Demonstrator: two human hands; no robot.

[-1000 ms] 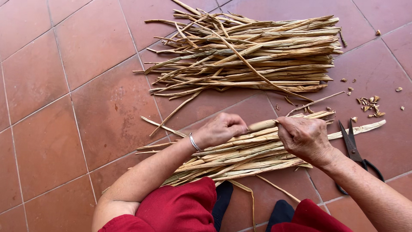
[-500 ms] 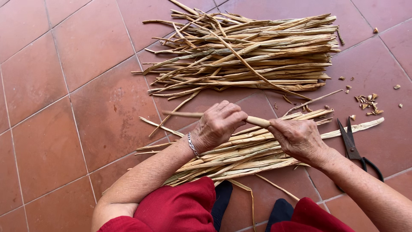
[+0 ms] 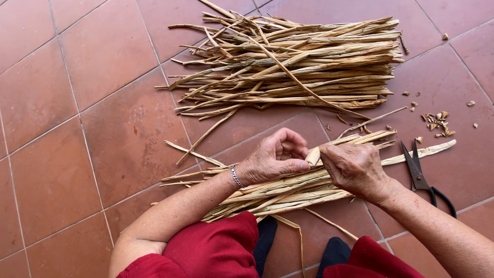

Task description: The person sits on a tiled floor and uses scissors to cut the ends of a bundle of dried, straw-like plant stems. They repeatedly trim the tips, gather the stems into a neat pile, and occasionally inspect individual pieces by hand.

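Note:
My left hand (image 3: 272, 159) and my right hand (image 3: 352, 167) meet over a small pile of dry straw-coloured plant strips (image 3: 288, 193) lying on the floor in front of my knees. Both hands pinch the same pale strip end (image 3: 313, 156) between thumb and fingers, the left from the left side, the right from the right. A silver bracelet (image 3: 236, 176) circles my left wrist. The strip's length beyond my right hand runs into the pile, so where it ends is hidden.
A larger heap of the same dry strips (image 3: 298, 67) lies farther away on the red tiled floor (image 3: 77, 103). Black scissors (image 3: 419, 175) rest to the right of my right hand. Small cut scraps (image 3: 437, 121) are scattered at the far right. Red trousers (image 3: 206, 252) cover my knees.
Both hands have lifted slightly and drawn closer together, and the left hand's fingers have curled up over the strip end.

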